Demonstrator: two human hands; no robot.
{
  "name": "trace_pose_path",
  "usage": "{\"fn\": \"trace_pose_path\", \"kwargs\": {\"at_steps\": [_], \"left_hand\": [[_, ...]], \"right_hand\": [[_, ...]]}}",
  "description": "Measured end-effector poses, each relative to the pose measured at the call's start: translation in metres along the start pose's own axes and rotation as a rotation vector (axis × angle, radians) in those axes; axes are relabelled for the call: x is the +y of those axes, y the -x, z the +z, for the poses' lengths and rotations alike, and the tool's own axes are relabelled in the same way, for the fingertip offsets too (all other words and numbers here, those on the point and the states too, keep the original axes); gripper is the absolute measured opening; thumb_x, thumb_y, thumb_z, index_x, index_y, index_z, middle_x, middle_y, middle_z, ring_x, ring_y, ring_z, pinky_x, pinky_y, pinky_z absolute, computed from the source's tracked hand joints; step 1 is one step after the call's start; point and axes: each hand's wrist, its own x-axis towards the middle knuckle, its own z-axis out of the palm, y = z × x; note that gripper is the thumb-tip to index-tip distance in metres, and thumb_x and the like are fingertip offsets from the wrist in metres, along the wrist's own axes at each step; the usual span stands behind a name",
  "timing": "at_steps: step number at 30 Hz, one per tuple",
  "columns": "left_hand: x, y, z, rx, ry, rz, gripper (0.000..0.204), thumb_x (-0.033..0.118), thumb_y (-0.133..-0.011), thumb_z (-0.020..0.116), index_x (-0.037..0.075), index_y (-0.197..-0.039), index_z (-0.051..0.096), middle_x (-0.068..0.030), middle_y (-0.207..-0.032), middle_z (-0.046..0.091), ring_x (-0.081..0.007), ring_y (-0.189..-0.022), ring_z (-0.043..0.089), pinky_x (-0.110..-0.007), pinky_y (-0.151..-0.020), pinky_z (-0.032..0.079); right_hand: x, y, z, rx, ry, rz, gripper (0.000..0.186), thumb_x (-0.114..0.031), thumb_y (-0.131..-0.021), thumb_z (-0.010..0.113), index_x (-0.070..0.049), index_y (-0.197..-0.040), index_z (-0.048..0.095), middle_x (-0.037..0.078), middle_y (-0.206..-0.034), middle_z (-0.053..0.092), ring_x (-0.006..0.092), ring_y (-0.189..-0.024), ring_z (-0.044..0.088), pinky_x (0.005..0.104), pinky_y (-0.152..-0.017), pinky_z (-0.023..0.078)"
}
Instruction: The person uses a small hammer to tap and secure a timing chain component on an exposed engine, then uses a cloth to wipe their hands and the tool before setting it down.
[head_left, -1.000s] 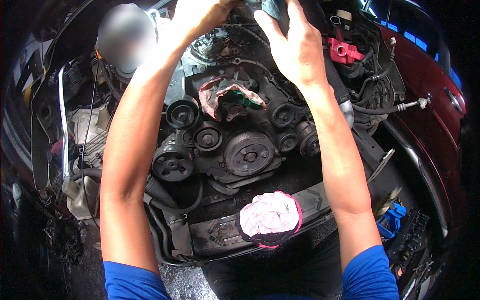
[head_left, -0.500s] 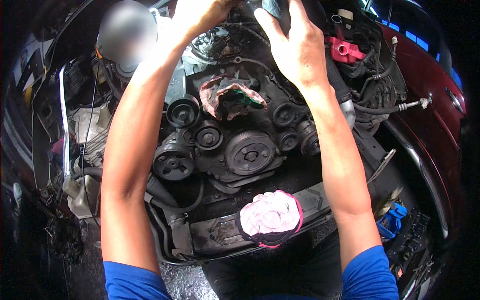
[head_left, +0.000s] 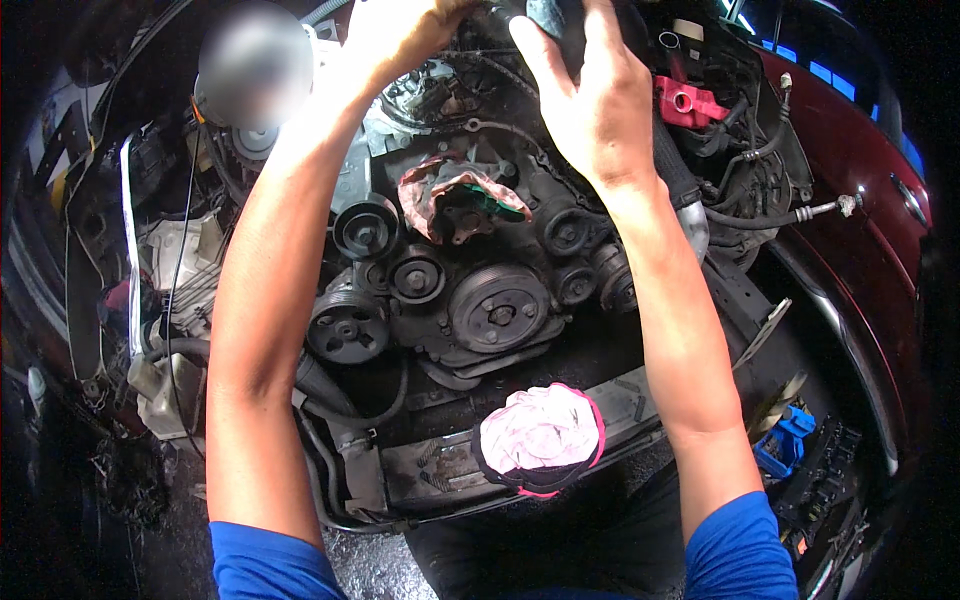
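Observation:
Both my arms reach forward over an opened car engine. My right hand (head_left: 600,110) is closed round a dark, rounded part (head_left: 572,35) with a blue-grey patch, thumb on one side and fingers on the other. The picture's top edge cuts this part off. Left of it, my left hand (head_left: 415,30) has its fingers curled at the top edge, and what they grip is hidden. Below and between my hands, a stained pink rag (head_left: 420,200) with a green piece lies tucked in the engine front. Under it sit several pulleys, the largest being the crank pulley (head_left: 502,308).
A crumpled pale pink cloth bundle (head_left: 540,428) with a dark, pink-edged rim rests by the front crossmember (head_left: 400,480). A red plastic part (head_left: 690,103) and a hose end (head_left: 846,206) lie right, near the dark red car panel (head_left: 850,130). A blue plastic piece (head_left: 785,440) is lower right.
My hands keep their hold and have shifted only slightly. The dark part in my right hand has turned or moved a little toward the top edge.

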Motion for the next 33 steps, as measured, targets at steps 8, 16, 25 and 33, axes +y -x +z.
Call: {"fn": "trace_pose_path", "kwargs": {"at_steps": [8,16,25,33], "left_hand": [[0.006,-0.003,-0.003,0.048,0.008,0.018,0.027,0.006,-0.083,0.066,0.01,-0.107,0.078,-0.016,-0.093,0.076,-0.0348,-0.085,0.074,-0.042,-0.075,0.059],[0.014,-0.004,-0.008,-0.019,0.083,-0.117,0.027,0.004,-0.085,0.062,0.011,-0.106,0.078,-0.0145,-0.089,0.075,-0.0342,-0.082,0.073,-0.041,-0.074,0.059],[0.01,-0.002,-0.006,-0.029,-0.001,-0.076,0.031,0.002,-0.084,0.062,0.011,-0.109,0.077,-0.0159,-0.096,0.076,-0.0354,-0.091,0.073,-0.043,-0.08,0.058],[0.006,-0.001,-0.007,-0.027,-0.019,-0.033,0.032,0.001,-0.082,0.061,0.008,-0.109,0.076,-0.0159,-0.097,0.076,-0.0354,-0.093,0.073,-0.043,-0.082,0.059]], "right_hand": [[-0.011,-0.011,-0.013,-0.056,0.037,0.229,0.042,-0.018,-0.099,0.068,-0.001,-0.133,0.05,0.031,-0.106,0.07,0.049,-0.096,0.07,0.0505,-0.078,0.057],[0.007,0.006,-0.019,0.068,-0.049,0.022,0.052,-0.009,-0.097,0.07,0.002,-0.142,0.045,0.029,-0.112,0.071,0.0429,-0.1,0.073,0.0441,-0.081,0.058],[0.006,0.02,-0.016,-0.006,0.02,0.082,0.051,-0.011,-0.096,0.071,0.003,-0.139,0.046,0.032,-0.109,0.069,0.0496,-0.1,0.07,0.0476,-0.079,0.058],[0.005,0.019,-0.014,0.01,-0.023,0.043,0.05,-0.009,-0.096,0.071,0.003,-0.139,0.048,0.031,-0.111,0.07,0.047,-0.1,0.071,0.0455,-0.081,0.058]]}}
